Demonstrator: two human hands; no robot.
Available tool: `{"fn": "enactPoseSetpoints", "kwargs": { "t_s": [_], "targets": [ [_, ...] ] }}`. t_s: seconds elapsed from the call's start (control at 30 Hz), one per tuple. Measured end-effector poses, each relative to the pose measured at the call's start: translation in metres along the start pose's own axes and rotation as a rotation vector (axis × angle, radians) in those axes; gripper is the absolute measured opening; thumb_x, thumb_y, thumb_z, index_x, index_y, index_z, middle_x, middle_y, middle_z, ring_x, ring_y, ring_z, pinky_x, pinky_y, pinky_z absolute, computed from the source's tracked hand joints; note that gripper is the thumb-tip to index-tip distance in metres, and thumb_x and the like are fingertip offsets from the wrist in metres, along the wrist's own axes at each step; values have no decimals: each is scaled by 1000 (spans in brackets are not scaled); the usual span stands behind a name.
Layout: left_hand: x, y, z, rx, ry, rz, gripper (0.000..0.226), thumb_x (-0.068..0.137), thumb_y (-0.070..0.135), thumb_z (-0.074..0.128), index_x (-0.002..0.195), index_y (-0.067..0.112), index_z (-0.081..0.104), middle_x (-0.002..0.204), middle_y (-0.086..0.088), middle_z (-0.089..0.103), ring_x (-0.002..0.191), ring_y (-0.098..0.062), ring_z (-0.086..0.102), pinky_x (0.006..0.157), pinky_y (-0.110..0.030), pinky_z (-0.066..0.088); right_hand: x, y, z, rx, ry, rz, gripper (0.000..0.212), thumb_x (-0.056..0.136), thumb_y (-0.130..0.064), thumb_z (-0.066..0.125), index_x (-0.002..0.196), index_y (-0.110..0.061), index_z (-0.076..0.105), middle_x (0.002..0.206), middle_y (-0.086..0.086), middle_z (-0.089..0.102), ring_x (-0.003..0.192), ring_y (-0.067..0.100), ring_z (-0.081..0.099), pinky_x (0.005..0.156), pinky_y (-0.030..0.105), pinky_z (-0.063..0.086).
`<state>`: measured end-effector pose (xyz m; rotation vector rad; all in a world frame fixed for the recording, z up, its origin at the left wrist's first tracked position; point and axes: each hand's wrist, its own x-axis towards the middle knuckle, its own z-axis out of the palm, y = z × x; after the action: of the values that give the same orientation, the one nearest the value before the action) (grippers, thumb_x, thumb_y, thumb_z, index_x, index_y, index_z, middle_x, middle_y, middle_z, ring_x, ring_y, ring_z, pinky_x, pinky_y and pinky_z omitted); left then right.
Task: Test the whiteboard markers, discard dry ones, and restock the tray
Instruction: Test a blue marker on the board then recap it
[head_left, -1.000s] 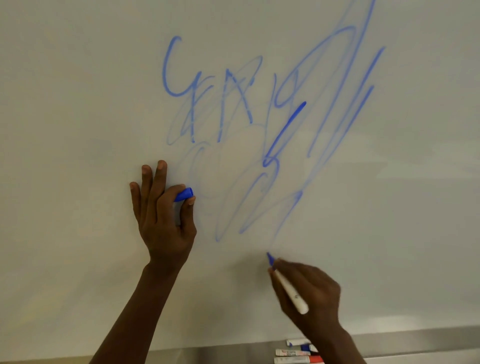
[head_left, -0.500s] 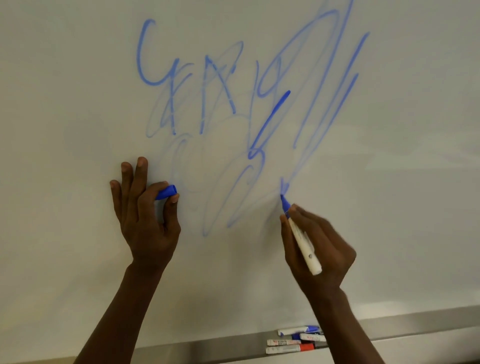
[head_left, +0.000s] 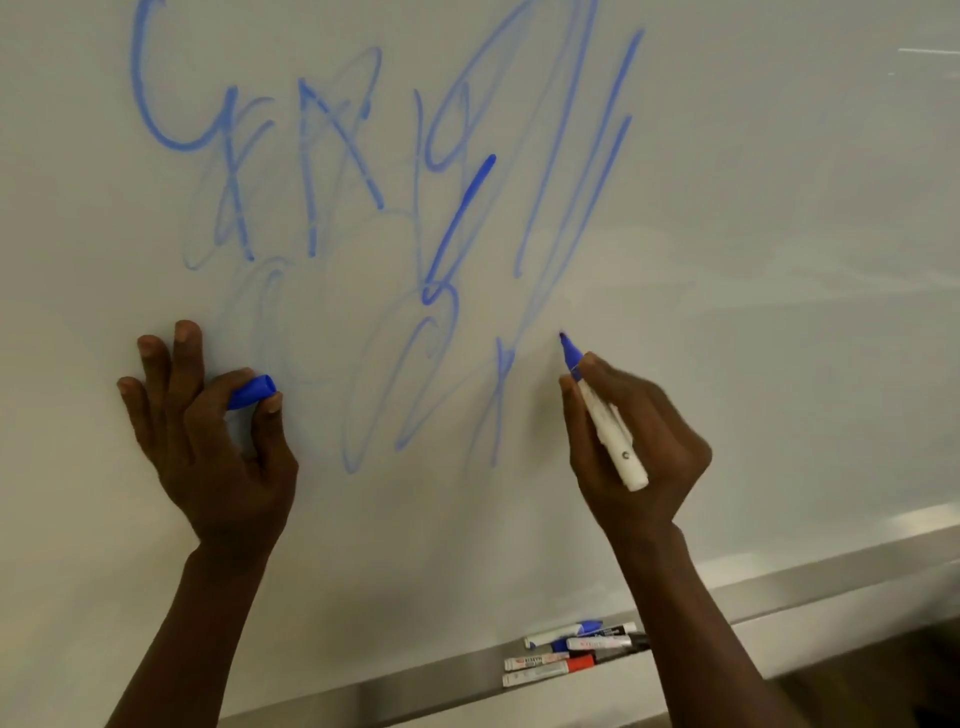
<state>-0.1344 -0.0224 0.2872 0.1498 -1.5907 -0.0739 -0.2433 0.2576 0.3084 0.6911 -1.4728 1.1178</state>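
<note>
Right hand (head_left: 634, 436) grips a light, rigid white blue-tipped marker (head_left: 605, 421) mid-barrel at the whiteboard (head_left: 779, 260); left hand (head_left: 208, 431) pinches its small blue plastic cap (head_left: 252, 392).

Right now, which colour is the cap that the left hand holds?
Blue. The cap, pinched by the left hand, shows in the head view.

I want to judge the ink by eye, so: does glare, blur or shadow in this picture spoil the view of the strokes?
Head view: soft throughout, so stroke edges look fuzzy; pale glare bands cross the whiteboard at right, away from most of the blue scribbles; the wide lens bows the tray; the right hand with the marker and the left hand pinching the cap cast only faint shadows.
</note>
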Motion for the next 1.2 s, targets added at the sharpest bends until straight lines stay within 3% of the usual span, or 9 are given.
{"fn": "enactPoseSetpoints", "kwargs": {
  "t_s": [0.27,0.37,0.47,0.57,0.7,0.87,1.0,1.13,1.2],
  "targets": [
    [-3,0,1,12,-4,-16,22,98,5,60,118,-3,54,151,-26,41,151,-33,26,125,-50,12,-147,20,-27,-66,-390,137,14,83,-18,83,96,-15,80,92,-4,78,72,12,73,58,31,58],
    [-3,3,0,6,-5,-37,21,99,5,60,117,-6,55,151,-26,41,153,-30,23,125,-50,12,-139,11,-29,35,-401,273,15,82,-19,84,96,-15,80,93,-7,78,77,4,74,64,28,59],
    [-1,7,-2,3,-22,-51,20,99,4,60,115,-8,57,152,-25,40,152,-30,24,126,-50,12,-97,-13,-30,220,-247,633,11,82,-9,84,91,-13,80,85,-3,78,76,14,75,67,34,59],
    [-1,12,-8,-11,-42,-60,19,98,2,62,113,-9,58,152,-26,39,149,-37,27,125,-50,14,-63,-41,-32,637,-134,1210,14,77,-16,80,90,-12,78,85,12,78,75,30,76,62,35,60],
    [-2,31,-21,-26,-65,-101,18,95,2,65,108,-11,61,146,-37,41,144,-52,32,122,-53,27,-49,-62,-31,941,-96,1675,28,70,-29,74,94,-14,76,90,13,79,62,20,74,51,26,59],
    [-19,75,-46,-223,-177,-234,17,90,7,67,106,0,66,117,-7,64,117,-30,62,107,-32,43,-54,-77,-25,1012,-176,1765,24,79,-27,68,97,-13,72,88,11,78,54,16,69,48,25,57],
    [-38,98,-59,-423,-381,-443,21,88,26,72,107,23,63,105,11,68,104,-5,65,95,-14,46,-62,-87,-22,1027,-277,1747,27,77,-23,67,99,-9,71,89,18,77,51,20,68,47,27,57],
    [-51,100,-68,-539,-481,-690,23,85,41,68,105,29,68,101,21,72,101,-7,69,89,-10,48,-74,-91,-20,1018,-380,1709,35,69,-27,79,98,-7,75,95,23,75,54,23,68,50,28,58],
    [-58,97,-74,-542,-523,-712,23,85,42,67,105,30,69,102,22,72,101,-8,69,88,-10,49,-80,-92,-17,1000,-449,1688,57,47,-41,98,92,-11,79,96,23,76,57,24,70,53,30,59]
  ]
}}
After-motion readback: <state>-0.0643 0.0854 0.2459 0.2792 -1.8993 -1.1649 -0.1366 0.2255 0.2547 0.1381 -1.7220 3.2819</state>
